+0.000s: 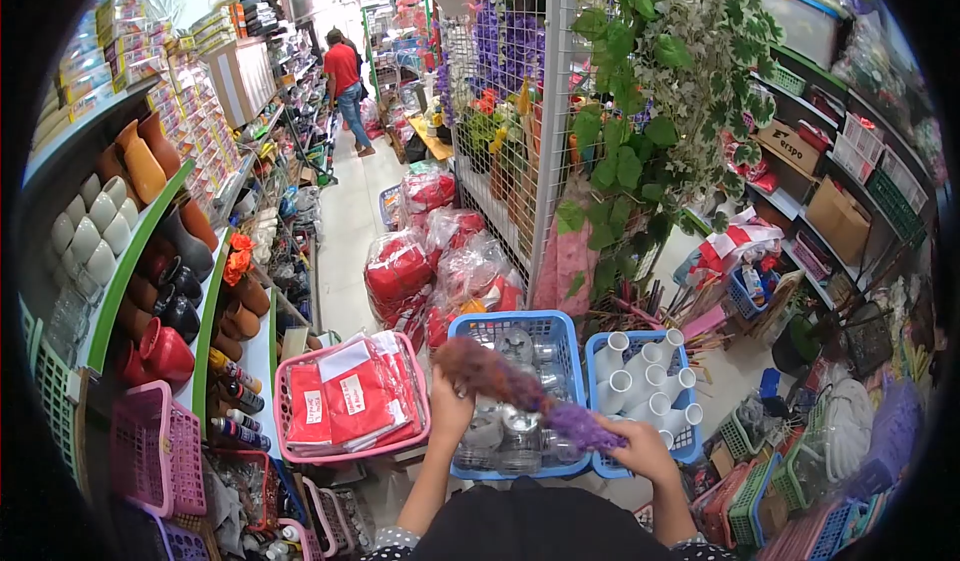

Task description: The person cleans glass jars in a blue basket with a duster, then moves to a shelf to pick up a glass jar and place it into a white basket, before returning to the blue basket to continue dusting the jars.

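A long fluffy duster [500, 376], brown at one end and purple at the other, stretches between my hands, smeared by motion. My left hand [453, 408] is closed at its brown end, with the fingers partly hidden. Around the purple end, my right hand [638, 448] is closed. Beneath the duster stands a blue basket [572, 336] of clear glass jars [520, 426]. Right of that, a smaller blue basket [597, 346] holds several white vases [640, 381]. Left of my left hand, a pink basket [283, 401] contains red and white packets [355, 396] in plastic.
Shelves of vases [140, 161] line the left side. Plastic-wrapped red bundles [400, 271] lie on the aisle floor behind the baskets. A white wire rack [545, 141] with hanging leaves [630, 131] rises ahead. A person in a red shirt [341, 64] stands far down the aisle.
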Available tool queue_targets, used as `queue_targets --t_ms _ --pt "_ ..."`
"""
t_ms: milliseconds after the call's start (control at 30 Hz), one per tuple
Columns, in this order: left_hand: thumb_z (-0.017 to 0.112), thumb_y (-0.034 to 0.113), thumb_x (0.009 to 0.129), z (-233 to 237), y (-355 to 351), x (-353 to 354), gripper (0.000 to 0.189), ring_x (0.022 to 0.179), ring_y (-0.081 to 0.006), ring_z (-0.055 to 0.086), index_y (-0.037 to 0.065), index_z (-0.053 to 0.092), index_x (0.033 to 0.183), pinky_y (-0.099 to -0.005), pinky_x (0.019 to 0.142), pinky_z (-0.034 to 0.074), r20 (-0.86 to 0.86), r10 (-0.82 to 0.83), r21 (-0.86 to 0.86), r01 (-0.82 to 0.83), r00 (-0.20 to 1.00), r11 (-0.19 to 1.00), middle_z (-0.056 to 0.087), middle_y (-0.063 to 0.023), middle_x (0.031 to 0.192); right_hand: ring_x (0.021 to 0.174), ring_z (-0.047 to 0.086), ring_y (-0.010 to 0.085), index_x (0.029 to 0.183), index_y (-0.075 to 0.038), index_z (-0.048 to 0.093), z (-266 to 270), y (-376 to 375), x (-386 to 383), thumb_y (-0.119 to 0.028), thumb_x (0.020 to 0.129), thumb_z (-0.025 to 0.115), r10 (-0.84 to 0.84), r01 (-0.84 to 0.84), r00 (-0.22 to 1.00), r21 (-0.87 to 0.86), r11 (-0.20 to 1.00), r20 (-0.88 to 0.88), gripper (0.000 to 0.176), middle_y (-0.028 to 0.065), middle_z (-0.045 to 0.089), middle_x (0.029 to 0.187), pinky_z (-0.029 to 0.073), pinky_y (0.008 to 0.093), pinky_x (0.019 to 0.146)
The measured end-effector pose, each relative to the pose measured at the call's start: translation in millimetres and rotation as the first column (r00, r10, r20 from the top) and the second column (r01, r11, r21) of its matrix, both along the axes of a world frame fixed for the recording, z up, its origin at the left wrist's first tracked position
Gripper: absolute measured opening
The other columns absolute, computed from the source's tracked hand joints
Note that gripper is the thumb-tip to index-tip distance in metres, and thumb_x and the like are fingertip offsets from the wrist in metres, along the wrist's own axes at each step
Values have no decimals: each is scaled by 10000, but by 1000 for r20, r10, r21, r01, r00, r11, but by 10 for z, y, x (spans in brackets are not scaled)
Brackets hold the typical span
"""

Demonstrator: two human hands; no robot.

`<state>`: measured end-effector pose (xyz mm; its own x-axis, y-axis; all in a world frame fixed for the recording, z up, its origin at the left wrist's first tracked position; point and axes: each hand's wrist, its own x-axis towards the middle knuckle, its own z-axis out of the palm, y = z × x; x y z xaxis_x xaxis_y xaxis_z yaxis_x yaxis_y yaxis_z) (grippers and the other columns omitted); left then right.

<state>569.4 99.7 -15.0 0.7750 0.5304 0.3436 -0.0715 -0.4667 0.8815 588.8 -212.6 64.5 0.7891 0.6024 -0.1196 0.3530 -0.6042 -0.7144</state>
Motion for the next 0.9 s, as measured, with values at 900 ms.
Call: queue_targets --t_ms 900 --pt "701 32 768 16 -305 428 249 847 -138 595 13 622 1004 -258 705 492 159 314 -173 -287 936 942 622 -57 899 720 652 160 1248 -146 560 -165 -377 747 -245 760 723 -69 58 996 199 978 48 524 162 677 819 473 323 640"
